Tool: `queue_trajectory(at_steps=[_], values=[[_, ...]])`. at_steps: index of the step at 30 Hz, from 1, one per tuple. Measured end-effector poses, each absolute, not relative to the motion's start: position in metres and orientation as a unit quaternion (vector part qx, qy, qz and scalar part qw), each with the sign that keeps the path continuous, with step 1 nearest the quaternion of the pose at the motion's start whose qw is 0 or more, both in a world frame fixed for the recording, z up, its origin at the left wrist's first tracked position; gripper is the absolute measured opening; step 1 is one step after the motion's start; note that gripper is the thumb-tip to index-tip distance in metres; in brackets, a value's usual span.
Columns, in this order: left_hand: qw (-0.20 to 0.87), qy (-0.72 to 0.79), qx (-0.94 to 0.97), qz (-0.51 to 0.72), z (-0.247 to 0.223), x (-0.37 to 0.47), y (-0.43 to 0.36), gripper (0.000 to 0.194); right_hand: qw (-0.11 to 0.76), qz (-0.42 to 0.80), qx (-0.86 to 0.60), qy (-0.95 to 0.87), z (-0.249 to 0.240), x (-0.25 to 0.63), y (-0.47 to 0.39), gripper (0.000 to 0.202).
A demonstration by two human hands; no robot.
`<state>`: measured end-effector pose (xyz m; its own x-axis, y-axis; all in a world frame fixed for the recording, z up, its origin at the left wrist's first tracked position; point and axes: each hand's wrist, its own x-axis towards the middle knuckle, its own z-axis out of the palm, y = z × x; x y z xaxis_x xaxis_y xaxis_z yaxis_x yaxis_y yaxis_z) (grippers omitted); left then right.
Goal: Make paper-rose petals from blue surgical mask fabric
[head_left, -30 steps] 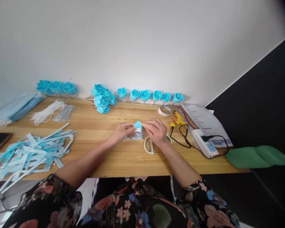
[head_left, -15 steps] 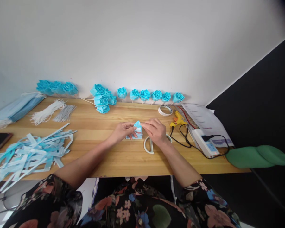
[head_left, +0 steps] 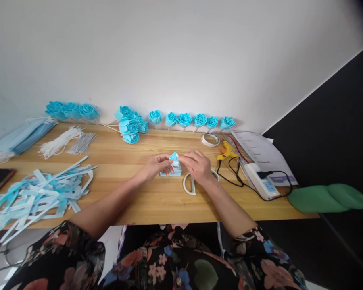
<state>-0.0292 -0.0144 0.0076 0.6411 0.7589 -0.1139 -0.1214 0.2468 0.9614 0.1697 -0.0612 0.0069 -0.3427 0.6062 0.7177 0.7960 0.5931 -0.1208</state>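
Between my hands is a small folded piece of blue mask fabric [head_left: 174,156], its tip pointing up. My left hand [head_left: 157,166] pinches its left side between thumb and fingers. My right hand [head_left: 197,164] has thumb and fingertips pressed on its right edge. Just below lies a stack of cut blue fabric pieces [head_left: 176,172], partly covered by my left fingers. White-handled scissors [head_left: 188,188] rest under my right hand, which hides their middle and blades.
Blue fabric roses [head_left: 184,120] line the wall, with a bunch [head_left: 130,127] lying left of centre. Cut strips [head_left: 45,197], wires [head_left: 82,144], white ear loops [head_left: 62,141] and face masks [head_left: 21,139] lie left. Rightward are tape [head_left: 210,139], a yellow glue gun [head_left: 228,151] and a power strip [head_left: 261,181].
The tip of the fabric piece has tilted slightly and folded further between my fingertips. Both hands keep nearly the same place and grip.
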Motion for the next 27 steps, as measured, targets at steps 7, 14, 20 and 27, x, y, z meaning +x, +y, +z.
queue_trajectory(at_steps=[7, 14, 20, 27], values=[[0.747, 0.297, 0.514, 0.300, 0.006, -0.029, -0.015, 0.040, 0.378, -0.119, -0.426, -0.813, 0.006, 0.169, -0.061, 0.023], [0.745, 0.295, 0.508, 0.316, 0.007, -0.030, -0.014, 0.038, 0.353, -0.091, -0.429, -0.827, 0.009, 0.168, -0.062, 0.023], [0.742, 0.296, 0.505, 0.327, 0.008, -0.030, -0.013, 0.039, 0.348, -0.048, -0.427, -0.833, 0.010, 0.166, -0.064, 0.026], [0.691, 0.301, 0.552, 0.357, 0.011, -0.032, -0.012, 0.045, 0.426, 0.154, -0.509, -0.732, 0.026, 0.170, -0.059, 0.036]])
